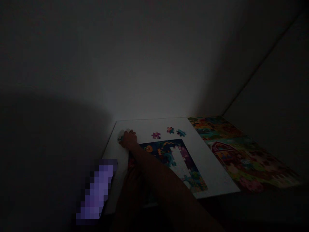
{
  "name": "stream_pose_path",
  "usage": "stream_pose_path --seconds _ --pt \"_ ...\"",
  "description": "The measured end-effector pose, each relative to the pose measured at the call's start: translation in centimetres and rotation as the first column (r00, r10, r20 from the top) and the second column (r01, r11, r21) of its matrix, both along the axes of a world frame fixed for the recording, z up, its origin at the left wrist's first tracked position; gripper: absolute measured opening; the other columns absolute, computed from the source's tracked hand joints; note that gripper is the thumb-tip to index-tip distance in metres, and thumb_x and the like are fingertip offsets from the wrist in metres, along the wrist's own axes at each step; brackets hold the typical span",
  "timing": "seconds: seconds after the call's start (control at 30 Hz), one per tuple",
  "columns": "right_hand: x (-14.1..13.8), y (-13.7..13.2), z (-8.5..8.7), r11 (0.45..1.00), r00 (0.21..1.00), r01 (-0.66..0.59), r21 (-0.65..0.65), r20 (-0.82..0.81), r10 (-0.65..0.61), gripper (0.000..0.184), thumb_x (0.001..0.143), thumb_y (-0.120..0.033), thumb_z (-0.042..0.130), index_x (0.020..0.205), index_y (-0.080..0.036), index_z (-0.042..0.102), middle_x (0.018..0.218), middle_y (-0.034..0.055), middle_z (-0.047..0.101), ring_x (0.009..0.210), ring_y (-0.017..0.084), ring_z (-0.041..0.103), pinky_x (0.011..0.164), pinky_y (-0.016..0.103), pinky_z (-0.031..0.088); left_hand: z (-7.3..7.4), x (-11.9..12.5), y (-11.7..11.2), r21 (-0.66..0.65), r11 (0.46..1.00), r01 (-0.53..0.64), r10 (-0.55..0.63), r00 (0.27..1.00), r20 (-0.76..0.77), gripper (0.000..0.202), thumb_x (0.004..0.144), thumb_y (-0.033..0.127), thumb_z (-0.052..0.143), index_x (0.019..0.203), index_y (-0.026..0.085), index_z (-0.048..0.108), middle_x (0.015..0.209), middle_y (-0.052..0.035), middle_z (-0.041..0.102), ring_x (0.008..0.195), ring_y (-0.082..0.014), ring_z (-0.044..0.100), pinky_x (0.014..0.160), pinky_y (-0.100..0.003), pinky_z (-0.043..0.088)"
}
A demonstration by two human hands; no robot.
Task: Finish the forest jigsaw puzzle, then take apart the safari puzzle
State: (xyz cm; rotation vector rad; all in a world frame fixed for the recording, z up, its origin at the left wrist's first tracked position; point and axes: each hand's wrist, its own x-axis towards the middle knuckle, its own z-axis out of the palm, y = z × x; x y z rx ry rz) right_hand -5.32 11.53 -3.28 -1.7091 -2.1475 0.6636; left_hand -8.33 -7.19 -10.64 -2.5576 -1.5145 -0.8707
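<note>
The room is very dark. My right hand point(128, 139) reaches across to the far left corner of a white board point(212, 161). Its fingers are curled around a small greenish puzzle piece point(120, 138). A partly assembled dark blue jigsaw point(166, 154) lies on the board, with a white gap down its middle. Three loose pieces lie beyond it: a purple one point(156, 135), a pink and teal one point(170, 130) and a teal one point(181, 132). A dim shape that may be my left hand point(131, 180) rests at the jigsaw's left edge, its fingers lost in shadow.
A colourful farm picture with a red barn point(241, 154) lies to the right of the board. A plain wall rises right behind the board. A blurred purple patch point(96, 190) sits at the board's near left edge.
</note>
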Motion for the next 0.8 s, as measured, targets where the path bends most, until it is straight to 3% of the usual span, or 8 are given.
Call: stream_pose_path --seconds 0.17,0.27,0.37,0.47,0.57,0.7,0.8 --pt "0.4 1.0 0.9 0.995 0.998 -0.052 -0.088 -0.037 0.048 0.048 0.083 -0.042 0.066 0.122 -0.014 0.058 0.133 0.0221 0.058 0.124 0.032 0.057 0.096 0.045 0.050 -1.3 -0.6 0.6 0.084 0.996 -0.009 0.015 0.997 -0.073 0.045 0.095 0.027 0.046 0.138 0.026 0.055 0.139 -0.0093 0.061 0.130 -0.0285 0.055 0.106 -0.052 0.049" --pt "1.1 1.1 1.5 0.991 0.995 -0.073 -0.110 -0.074 0.065 0.057 0.076 -0.036 0.074 0.125 -0.013 0.056 0.129 0.0240 0.061 0.120 0.033 0.061 0.091 0.044 0.053 -1.8 -1.0 0.9 0.156 0.988 0.010 0.008 0.993 -0.116 0.044 0.094 0.024 0.047 0.136 0.027 0.057 0.136 -0.0081 0.063 0.129 -0.0279 0.056 0.107 -0.052 0.048" --pt "2.2 0.9 1.5 0.991 0.989 -0.094 -0.096 -0.120 0.082 0.071 0.071 -0.031 0.078 0.133 -0.009 0.050 0.130 0.0263 0.060 0.116 0.033 0.063 0.088 0.041 0.054 -1.5 -1.1 0.8 0.182 0.983 0.025 0.001 0.989 -0.145 0.043 0.094 0.021 0.047 0.135 0.025 0.059 0.137 -0.0088 0.062 0.129 -0.0269 0.056 0.108 -0.050 0.047" --pt "4.1 0.8 1.2 0.985 0.971 -0.164 -0.053 -0.184 0.152 0.050 0.079 -0.027 0.073 0.123 -0.011 0.058 0.125 0.0199 0.065 0.111 0.028 0.066 0.086 0.034 0.054 -0.3 -0.8 0.4 0.148 0.988 0.033 -0.005 0.982 -0.188 0.042 0.096 0.020 0.045 0.136 0.025 0.058 0.139 -0.0088 0.061 0.130 -0.0250 0.056 0.108 -0.048 0.047" --pt "7.5 0.4 0.8 0.974 0.941 -0.225 0.021 -0.254 0.223 0.024 0.091 -0.023 0.059 0.113 -0.016 0.064 0.120 0.0099 0.069 0.110 0.020 0.064 0.092 0.029 0.049 0.9 -0.3 0.1 0.066 0.998 0.019 -0.006 0.981 -0.195 0.038 0.097 0.022 0.046 0.131 0.026 0.062 0.139 -0.0075 0.061 0.128 -0.0241 0.057 0.108 -0.048 0.047" --pt "14.9 -1.8 -0.5 0.967 0.893 -0.241 0.087 -0.371 0.256 0.023 0.095 -0.024 0.052 0.113 -0.015 0.063 0.111 0.0073 0.069 0.097 0.017 0.063 0.088 0.029 0.049 1.6 0.0 -0.1 -0.004 1.000 -0.015 0.014 0.985 -0.174 0.034 0.097 0.027 0.047 0.125 0.026 0.066 0.137 -0.0082 0.063 0.126 -0.0253 0.058 0.106 -0.051 0.048" --pt "21.4 -5.2 -1.8 0.956 0.818 -0.294 0.009 -0.515 0.257 0.025 0.090 -0.024 0.057 0.113 -0.016 0.060 0.093 0.0032 0.067 0.081 0.015 0.061 0.076 0.028 0.050 1.6 0.2 -0.3 -0.054 0.998 -0.045 0.036 0.989 -0.144 0.034 0.098 0.029 0.046 0.125 0.027 0.065 0.139 -0.0063 0.061 0.128 -0.0245 0.056 0.108 -0.053 0.045"
